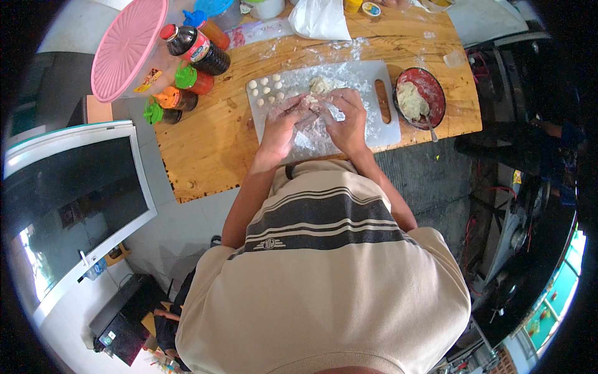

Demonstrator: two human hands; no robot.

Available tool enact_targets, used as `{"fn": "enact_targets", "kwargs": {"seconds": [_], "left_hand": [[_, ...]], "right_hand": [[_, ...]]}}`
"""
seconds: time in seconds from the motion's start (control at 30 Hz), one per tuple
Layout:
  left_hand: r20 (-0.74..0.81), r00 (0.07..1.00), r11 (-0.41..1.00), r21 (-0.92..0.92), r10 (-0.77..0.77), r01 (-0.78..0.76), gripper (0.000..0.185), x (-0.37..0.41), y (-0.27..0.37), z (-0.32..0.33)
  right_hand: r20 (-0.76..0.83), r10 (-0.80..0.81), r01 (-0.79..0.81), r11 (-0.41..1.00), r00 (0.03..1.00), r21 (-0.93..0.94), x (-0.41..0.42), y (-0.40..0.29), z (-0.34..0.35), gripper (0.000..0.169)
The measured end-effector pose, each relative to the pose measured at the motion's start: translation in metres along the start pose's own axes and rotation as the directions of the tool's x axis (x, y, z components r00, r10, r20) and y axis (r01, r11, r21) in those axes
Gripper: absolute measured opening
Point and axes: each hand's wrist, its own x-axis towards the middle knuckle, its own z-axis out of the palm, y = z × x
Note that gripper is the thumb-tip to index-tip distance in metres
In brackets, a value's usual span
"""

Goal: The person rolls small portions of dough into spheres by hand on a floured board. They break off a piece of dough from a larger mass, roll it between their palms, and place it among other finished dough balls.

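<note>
My left hand (282,128) and my right hand (349,119) meet over a floured white plastic cutting board (390,126). Between their fingertips is a small piece of dough (312,99), partly covered by the fingers. Just beyond it on the board rests a larger lump of dough (320,85). Several small dough balls (265,89) sit in rough rows at the board's left end. To the right of the board stands a bowl (437,100), red inside, holding a mass of sticky dough (411,101) with a metal spoon (430,127) leaning out over the near rim.
The wooden table (210,159) carries sauce bottles (194,79), a dark bottle with a red cap (196,50) and a pink-lidded tub (131,46) at left. A white plastic bag (320,21) lies at the back. Someone else's arm (167,315) shows at lower left.
</note>
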Motion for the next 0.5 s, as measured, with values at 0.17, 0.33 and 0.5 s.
{"fn": "enact_targets", "kwargs": {"seconds": [0.17, 0.33, 0.5], "left_hand": [[0.109, 0.98, 0.858, -0.474, -0.167, 0.199, 0.058, 0.005, 0.011, 0.0], [0.155, 0.957, 0.86, -0.421, -0.244, 0.288, 0.062, 0.008, 0.023, 0.014], [-0.035, 0.985, 0.935, -0.323, -0.166, 0.146, 0.052, 0.02, 0.013, 0.017]], "right_hand": [[0.13, -0.123, 0.123, 0.992, 0.984, 0.008, 0.005, -0.008, -0.004, 0.029], [0.379, -0.22, 0.276, 0.956, 0.899, -0.099, 0.007, -0.027, -0.007, 0.024], [0.329, -0.222, 0.261, 0.962, 0.918, -0.08, 0.016, -0.032, -0.018, 0.03]]}}
